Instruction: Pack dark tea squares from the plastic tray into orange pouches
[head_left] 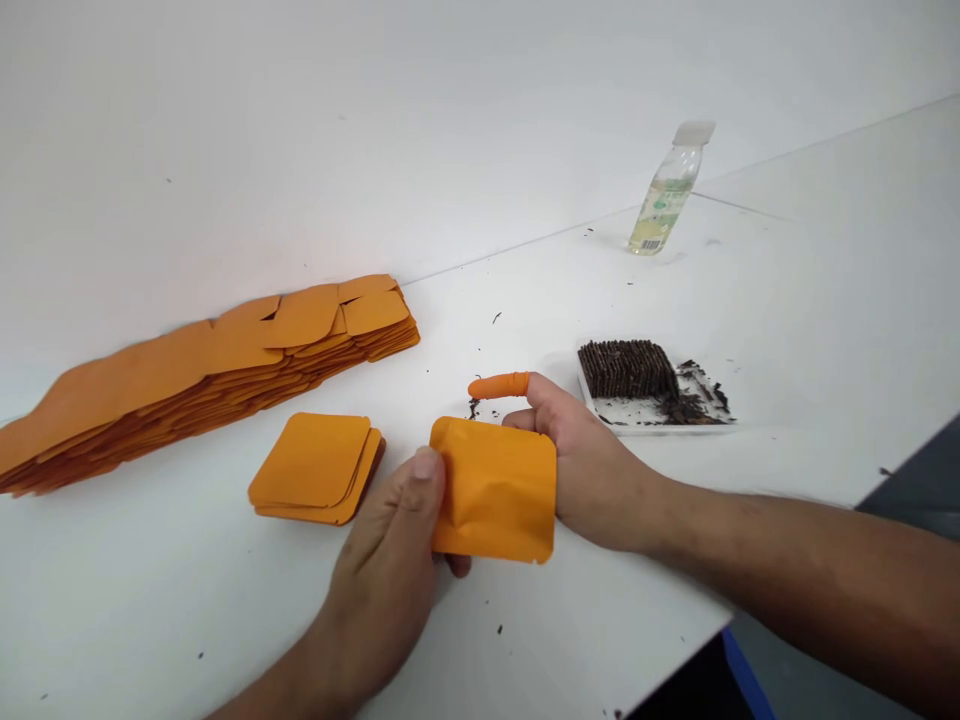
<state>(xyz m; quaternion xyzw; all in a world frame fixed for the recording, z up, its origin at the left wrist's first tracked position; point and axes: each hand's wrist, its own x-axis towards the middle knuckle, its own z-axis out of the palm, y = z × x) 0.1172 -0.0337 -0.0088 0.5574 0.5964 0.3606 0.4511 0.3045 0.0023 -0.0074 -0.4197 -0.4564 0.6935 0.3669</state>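
Observation:
An orange packet (499, 490) is held up over the white table. My left hand (394, 560) pinches its left edge, thumb in front and fingers behind. My right hand (592, 455) is at the packet's right edge, partly behind it; its index finger wears an orange finger cot (499, 386) and points left. Most of its other fingers are hidden by the packet, so its hold cannot be made out. Just left of my left hand lies a small stack of orange packets (311, 460).
A long pile of orange packets (165, 375) lies along the wall at the left. Behind my right hand, a white tray (645, 430) holds dark thin pieces (628, 370) and crumbs. A capped bottle (664, 205) stands farther back. Dark bits dot the table (135, 590).

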